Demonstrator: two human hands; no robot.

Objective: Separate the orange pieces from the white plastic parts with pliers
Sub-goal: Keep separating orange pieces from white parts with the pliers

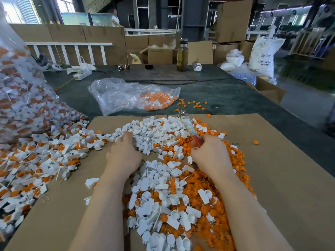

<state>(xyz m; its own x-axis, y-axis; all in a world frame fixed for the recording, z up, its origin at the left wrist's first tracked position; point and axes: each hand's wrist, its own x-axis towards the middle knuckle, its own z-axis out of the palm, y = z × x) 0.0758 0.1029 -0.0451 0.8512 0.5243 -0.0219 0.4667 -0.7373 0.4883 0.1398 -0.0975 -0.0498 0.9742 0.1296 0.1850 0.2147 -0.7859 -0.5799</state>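
Cardboard sheet (272, 160), frame center, heaped with white plastic parts (155, 178) and orange pieces (226, 178). My right hand (210, 153) grips pliers (190, 129); my left hand (123, 153) reaches, fingers relaxed, into the pile.

Bright daylight from rear windows (67, 4), soft shadows, wide-angle bending at edges, pliers (190, 129) maybe motion-blurred.

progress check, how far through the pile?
Done: separated white parts and loose orange pieces heaped on the cardboard. In hand: right hand grips pliers; left hand reaches into the heap. Left: unseparated parts and the big bag.
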